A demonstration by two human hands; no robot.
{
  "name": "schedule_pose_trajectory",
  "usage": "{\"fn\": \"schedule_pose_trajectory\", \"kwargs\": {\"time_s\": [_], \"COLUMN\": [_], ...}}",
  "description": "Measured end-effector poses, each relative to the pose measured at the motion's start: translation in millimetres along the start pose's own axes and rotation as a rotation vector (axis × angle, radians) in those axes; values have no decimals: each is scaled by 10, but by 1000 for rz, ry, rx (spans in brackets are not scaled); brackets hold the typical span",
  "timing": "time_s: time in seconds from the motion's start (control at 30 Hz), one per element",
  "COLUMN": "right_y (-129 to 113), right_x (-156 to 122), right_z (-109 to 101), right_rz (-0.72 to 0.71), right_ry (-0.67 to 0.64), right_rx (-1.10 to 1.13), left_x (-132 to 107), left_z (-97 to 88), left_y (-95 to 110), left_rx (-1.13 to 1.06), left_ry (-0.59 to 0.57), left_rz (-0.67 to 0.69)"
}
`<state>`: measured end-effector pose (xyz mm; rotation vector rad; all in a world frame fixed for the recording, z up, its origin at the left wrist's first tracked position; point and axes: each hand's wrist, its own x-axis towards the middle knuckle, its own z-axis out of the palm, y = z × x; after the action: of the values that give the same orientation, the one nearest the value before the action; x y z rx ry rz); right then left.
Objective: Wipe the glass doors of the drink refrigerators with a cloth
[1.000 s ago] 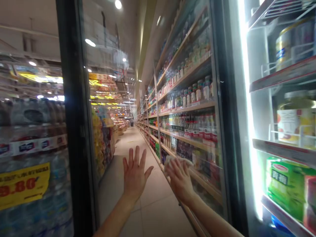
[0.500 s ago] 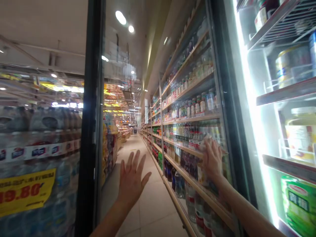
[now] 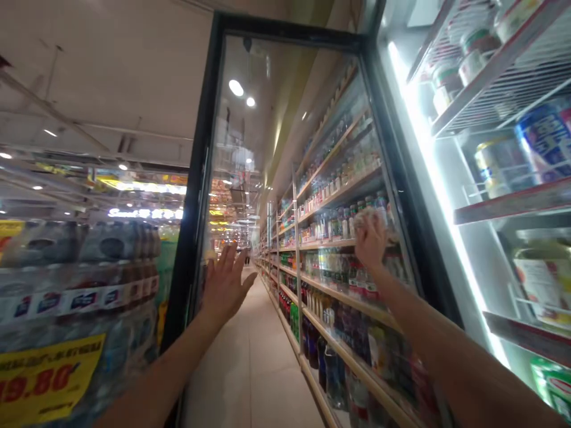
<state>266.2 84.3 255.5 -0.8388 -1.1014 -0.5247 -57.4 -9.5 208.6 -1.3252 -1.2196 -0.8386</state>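
A glass door (image 3: pixel 250 142) in a dark frame stands open in front of me, hinged beside a lit fridge. My left hand (image 3: pixel 226 284) is held up at its left part, fingers spread, the palm towards the pane and seemingly on it. Higher up on the right, my right hand (image 3: pixel 371 245) presses a crumpled whitish cloth (image 3: pixel 366 217) to the glass, its fingers curled around it. The cloth is blurred and partly hidden by the fingers. Behind the pane, or mirrored in it, run long shelves of bottles (image 3: pixel 330 223).
On the right are the fridge's wire shelves (image 3: pixel 513 205) with jars, cans and a blue packet (image 3: pixel 546 139). Stacked packs of bottled water (image 3: pixel 80 297) with a yellow price sign (image 3: pixel 49 377) stand left of the door. A tiled aisle floor (image 3: pixel 250 356) shows through the glass.
My right hand has moved up the glass with the cloth, its fingers now more curled. The view has tilted upward, bringing the door's top edge into sight. My left hand stays spread.
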Motion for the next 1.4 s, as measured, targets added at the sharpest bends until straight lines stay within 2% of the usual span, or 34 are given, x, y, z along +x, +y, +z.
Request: {"fn": "schedule_pose_trajectory", "kwargs": {"time_s": [0.03, 0.07, 0.13, 0.2, 0.3, 0.33, 0.37, 0.4, 0.47, 0.5, 0.53, 0.57, 0.6, 0.7, 0.73, 0.77, 0.8, 0.83, 0.9, 0.93, 0.97, 1.03, 1.1, 1.17, 1.23, 1.3, 1.33, 1.4], "right_y": [-12, -72, -313, -609, -908, -954, -987, -1020, -1131, -1219, -1325, -1438, -1546, -1759, -1792, -1818, -1850, -1896, -2045, -2141, -2237, -2383, -2400, -2284, -2126, -2040, -2038, -2088], "right_x": [162, 271, 280, 58, -286, -309, -274, -194, -3, 49, 41, -36, -174, -702, -810, -845, -803, -697, -398, -274, -209, -319, -713, -1179, -1445, -1370, -1225, -883], "right_z": [17, 59, 203, 368, 521, 539, 548, 556, 586, 611, 639, 665, 688, 727, 738, 753, 774, 804, 882, 922, 956, 983, 947, 873, 813, 801, 811, 839], "right_rz": [112, 158, 126, -65, -653, -751, -741, -631, -273, -147, -112, -162, -286, -831, -963, -1026, -1004, -902, -608, -509, -474, -564, -753, -941, -1122, -1193, -1138, -891], "right_ry": [65, 93, 70, -38, -321, -368, -366, -321, -179, -137, -139, -180, -248, -480, -524, -540, -526, -487, -390, -362, -360, -414, -488, -536, -563, -567, -548, -472], "right_rx": [-7, -10, -2, 17, 46, 48, 46, 40, 29, 30, 36, 47, 61, 124, 142, 151, 150, 142, 125, 125, 130, 146, 168, 198, 232, 240, 223, 163], "left_x": [16, 35, 74, 106, 144, 155, 165, 173, 182, 179, 171, 156, 135, 48, 16, -15, -43, -68, -111, -131, -152, -204, -274, -350, -408, -428, -422, -389], "left_z": [-5, -11, -20, -32, -71, -91, -114, -136, -179, -198, -216, -234, -254, -331, -362, -392, -421, -445, -475, -480, -480, -475, -478, -495, -519, -534, -536, -529], "left_y": [-10, -15, -20, -39, -113, -143, -170, -192, -223, -236, -253, -276, -309, -468, -533, -597, -655, -705, -776, -799, -816, -843, -873, -906, -925, -910, -885, -807], "left_rx": [-5, -8, -7, 2, 39, 56, 72, 83, 89, 86, 83, 79, 77, 92, 102, 112, 121, 129, 140, 143, 143, 137, 128, 123, 121, 114, 111, 105], "left_ry": [4, 8, 15, 26, 43, 42, 36, 27, 4, -1, -1, 8, 24, 98, 115, 125, 126, 122, 107, 97, 89, 79, 78, 73, 61, 52, 53, 66], "left_rz": [-19, -31, -29, -10, 33, 46, 58, 71, 96, 107, 116, 118, 112, 44, 15, -10, -32, -49, -65, -67, -68, -76, -90, -93, -82, -69, -65, -57]}}
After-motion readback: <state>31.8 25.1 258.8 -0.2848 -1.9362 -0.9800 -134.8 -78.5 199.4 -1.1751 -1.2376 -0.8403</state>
